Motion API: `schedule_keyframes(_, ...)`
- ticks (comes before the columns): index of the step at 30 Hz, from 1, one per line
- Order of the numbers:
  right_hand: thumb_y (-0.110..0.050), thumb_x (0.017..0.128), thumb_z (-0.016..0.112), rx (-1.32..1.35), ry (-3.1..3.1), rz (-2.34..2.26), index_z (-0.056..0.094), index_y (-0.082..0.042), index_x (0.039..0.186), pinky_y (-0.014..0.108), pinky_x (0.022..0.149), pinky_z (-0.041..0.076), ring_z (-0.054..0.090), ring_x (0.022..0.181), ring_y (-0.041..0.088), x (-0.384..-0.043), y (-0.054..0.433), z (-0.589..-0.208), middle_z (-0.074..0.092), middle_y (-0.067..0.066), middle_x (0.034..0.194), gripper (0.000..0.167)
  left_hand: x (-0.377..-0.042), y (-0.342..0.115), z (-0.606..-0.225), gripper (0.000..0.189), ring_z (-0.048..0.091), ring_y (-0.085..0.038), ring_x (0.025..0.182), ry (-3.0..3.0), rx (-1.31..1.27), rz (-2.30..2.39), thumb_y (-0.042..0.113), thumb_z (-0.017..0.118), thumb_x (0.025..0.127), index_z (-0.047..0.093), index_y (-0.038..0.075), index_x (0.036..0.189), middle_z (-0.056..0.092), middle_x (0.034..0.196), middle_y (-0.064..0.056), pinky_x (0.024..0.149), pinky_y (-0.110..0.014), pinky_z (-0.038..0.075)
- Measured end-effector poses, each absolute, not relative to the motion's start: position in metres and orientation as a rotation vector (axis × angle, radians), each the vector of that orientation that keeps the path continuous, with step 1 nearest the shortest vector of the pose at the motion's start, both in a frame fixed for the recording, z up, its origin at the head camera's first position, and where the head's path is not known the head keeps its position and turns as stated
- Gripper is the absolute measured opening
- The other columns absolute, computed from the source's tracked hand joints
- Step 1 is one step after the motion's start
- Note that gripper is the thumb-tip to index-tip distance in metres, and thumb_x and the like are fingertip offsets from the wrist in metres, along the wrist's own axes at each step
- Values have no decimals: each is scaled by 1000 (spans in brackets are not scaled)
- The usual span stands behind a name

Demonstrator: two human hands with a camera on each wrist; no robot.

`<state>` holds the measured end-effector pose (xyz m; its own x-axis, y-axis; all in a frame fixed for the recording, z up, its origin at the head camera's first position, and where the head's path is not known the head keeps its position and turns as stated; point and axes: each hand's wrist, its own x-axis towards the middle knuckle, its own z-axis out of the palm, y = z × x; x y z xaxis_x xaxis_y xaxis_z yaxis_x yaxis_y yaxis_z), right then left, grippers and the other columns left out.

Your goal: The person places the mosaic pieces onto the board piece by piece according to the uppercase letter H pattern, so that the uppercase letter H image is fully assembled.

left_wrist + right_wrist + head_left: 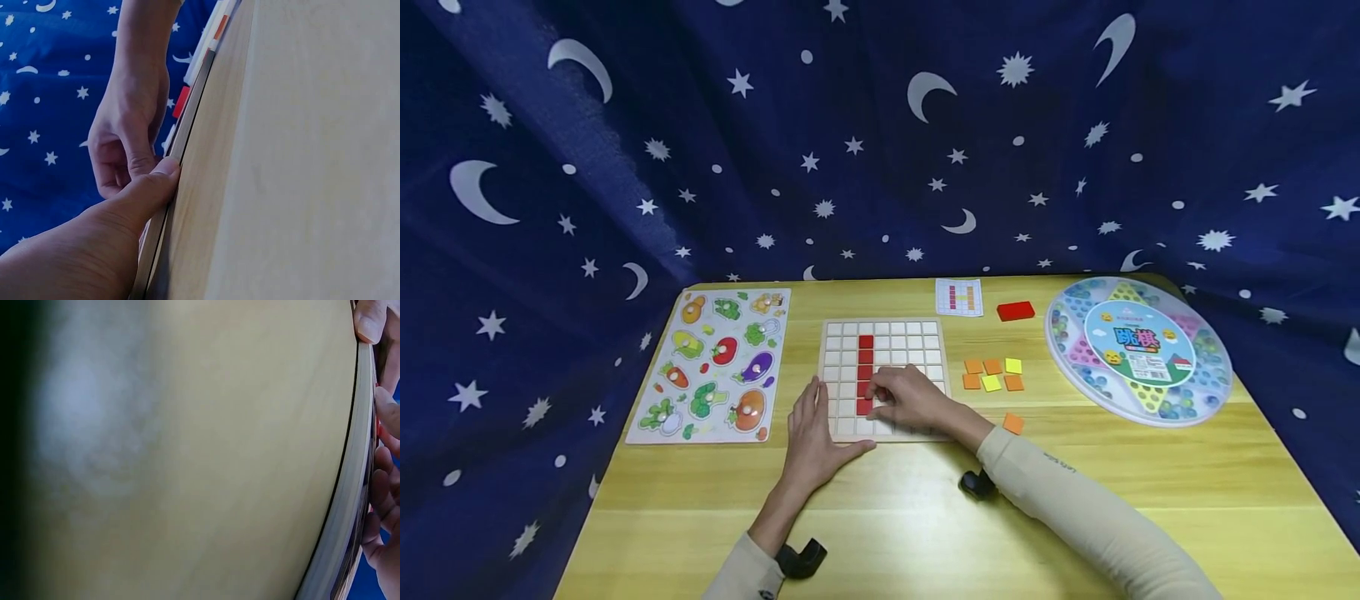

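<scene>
A pale gridded board point(840, 343) lies on the table with a column of red square tiles point(866, 356) in its cells. My left hand point(810, 446) steadies its near left corner, straight fingers along the left side and thumb at the front edge. In the left wrist view the left thumb point(140, 200) touches the board's edge. My right hand point(913, 400) reaches over the board with bent fingers, thumb and index finger at the lowest red tile point(864, 407). They seem to pinch it, though the fingers partly hide the contact. The right palm covers several cells.
Orange tiles point(992, 366) and yellow tiles point(992, 383) lie right of the board, with one orange tile point(1013, 423) nearer. Behind are a pattern card point(958, 297) and a red block point(1016, 311). A vegetable puzzle point(707, 367) lies left, a round board-game box point(1138, 350) right.
</scene>
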<state>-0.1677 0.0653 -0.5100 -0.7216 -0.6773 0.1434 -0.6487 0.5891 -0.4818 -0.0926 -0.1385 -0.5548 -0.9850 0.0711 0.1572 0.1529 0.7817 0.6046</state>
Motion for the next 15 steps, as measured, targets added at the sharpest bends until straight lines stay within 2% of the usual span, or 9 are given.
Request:
schedule_keyframes(9,-33,83,79,-1149,2732,-771,70,-20,98,29,72,36,47,71,4,-164,68,-505,59,-6,79,22,-91,-139,-553,129,20,-39,144,-2841,-171,-971,63,85,60,25,-5,152,19,160,-20,109,-52,21)
schedule_keyframes(15,-31,83,79,-1173,2734,-795,71,-20,99,30,76,37,48,76,6,-159,91,-497,60,-9,82,20,-91,-138,-554,129,20,-39,144,-2838,-176,-986,62,86,60,24,-5,152,18,160,-21,109,-53,21)
